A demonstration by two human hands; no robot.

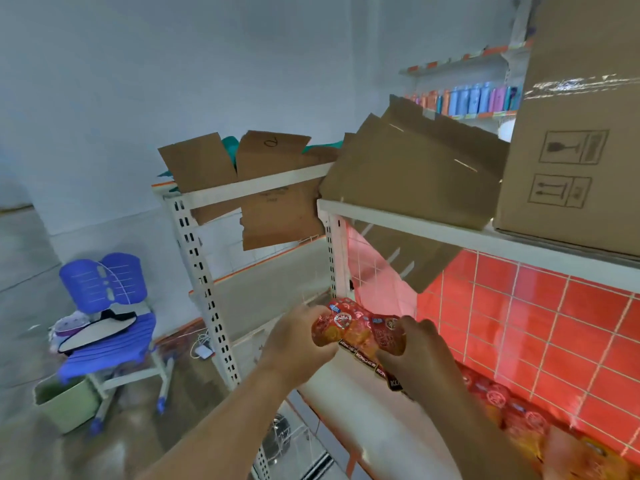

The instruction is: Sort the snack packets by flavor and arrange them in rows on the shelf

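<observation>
With the left hand [298,337] and right hand [420,344] both gripping the red packets [356,332] above the shelf [363,403], square them, then set them upright beside the row [502,403] at right, labels forward.

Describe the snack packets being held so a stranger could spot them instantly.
Find the white shelf backed by red tiles. Above its lower board, the left hand and right hand grip a bunch of red-orange snack packets between them. Unlike the similar packets lying along the board farther right, this bunch is held up.
</observation>
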